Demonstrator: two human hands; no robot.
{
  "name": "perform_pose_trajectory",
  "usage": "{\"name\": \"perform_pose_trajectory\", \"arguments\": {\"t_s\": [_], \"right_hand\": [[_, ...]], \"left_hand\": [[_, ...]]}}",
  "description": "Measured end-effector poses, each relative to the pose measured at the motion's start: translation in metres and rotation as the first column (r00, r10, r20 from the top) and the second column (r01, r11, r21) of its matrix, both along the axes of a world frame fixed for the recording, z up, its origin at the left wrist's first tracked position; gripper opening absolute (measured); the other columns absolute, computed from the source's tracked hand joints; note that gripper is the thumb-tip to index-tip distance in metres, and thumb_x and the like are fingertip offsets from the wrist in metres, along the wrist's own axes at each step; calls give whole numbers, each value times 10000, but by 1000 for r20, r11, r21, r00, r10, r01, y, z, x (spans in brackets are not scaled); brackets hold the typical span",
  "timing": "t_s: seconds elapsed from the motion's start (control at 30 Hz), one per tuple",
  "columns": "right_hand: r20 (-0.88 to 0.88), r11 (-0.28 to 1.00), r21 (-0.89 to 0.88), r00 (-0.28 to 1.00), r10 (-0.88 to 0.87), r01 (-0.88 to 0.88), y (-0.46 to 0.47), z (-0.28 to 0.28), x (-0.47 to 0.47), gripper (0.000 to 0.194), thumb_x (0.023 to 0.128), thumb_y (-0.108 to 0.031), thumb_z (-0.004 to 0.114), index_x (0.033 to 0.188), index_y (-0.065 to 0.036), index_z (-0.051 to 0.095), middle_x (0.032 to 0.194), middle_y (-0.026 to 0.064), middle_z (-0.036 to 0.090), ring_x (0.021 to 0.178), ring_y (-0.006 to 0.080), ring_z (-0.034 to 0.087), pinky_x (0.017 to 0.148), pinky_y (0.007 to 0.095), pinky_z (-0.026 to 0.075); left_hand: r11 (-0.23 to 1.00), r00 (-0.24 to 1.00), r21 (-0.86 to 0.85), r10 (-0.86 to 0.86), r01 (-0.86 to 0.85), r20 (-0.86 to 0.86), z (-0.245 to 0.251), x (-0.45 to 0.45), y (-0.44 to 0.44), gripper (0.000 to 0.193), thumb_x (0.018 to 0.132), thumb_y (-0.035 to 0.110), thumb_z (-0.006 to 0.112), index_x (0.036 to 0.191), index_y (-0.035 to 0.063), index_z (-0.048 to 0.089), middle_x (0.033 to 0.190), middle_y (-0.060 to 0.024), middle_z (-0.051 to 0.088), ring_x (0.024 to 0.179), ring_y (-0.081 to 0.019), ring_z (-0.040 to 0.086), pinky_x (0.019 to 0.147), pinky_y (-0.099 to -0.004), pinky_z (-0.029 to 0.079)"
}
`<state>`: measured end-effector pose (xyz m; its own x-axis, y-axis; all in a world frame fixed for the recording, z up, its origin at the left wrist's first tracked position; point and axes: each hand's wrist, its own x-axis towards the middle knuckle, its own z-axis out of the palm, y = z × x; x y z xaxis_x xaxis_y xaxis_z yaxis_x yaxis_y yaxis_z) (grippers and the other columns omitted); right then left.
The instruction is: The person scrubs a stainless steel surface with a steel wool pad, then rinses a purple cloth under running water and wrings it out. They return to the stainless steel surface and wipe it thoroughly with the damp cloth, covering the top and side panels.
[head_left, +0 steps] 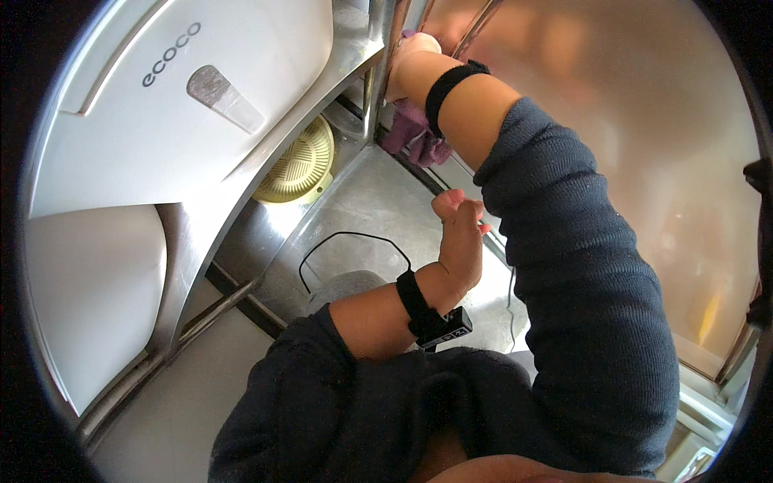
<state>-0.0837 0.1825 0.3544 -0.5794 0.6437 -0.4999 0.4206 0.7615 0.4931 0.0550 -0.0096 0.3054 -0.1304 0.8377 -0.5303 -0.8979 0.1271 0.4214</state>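
Note:
My right hand (pixel 413 57) reaches up to the metal corner post at the top centre, beside the large shiny panel. A purple cloth (pixel 416 134) hangs below it, and a bit of purple shows at its fingertips; the hand's grip on it is mostly hidden. My left hand (pixel 462 229) is near the middle, its fingers curled at the lower edge (pixel 498 244) of the panel. Whether it holds that edge does not show. Both forearms wear black straps, the left one with a small black device (pixel 448 329).
White lidded ecoco containers (pixel 181 121) stand on a metal shelf (pixel 241 175) at the left. A yellow-green plastic strainer basket (pixel 299 163) sits on the lower shelf. A black cable (pixel 356 233) loops over the metal surface. The shiny panel (pixel 634 151) fills the right.

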Motion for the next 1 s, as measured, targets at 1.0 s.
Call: {"name": "perform_pose_trajectory", "arguments": {"t_s": [1.0], "right_hand": [[-709,986,-137,705,-31,-95,-6,-58,37,655,676,-257,661,1190,54,399,1292,204,408,1275,313,303,1013,414,274]], "left_hand": [[983,978,117,123,-144,168,-2,5,-4,273,882,319,391,1084,153,310,1009,-58,467,931,-171,468,848,-311,380]]}}
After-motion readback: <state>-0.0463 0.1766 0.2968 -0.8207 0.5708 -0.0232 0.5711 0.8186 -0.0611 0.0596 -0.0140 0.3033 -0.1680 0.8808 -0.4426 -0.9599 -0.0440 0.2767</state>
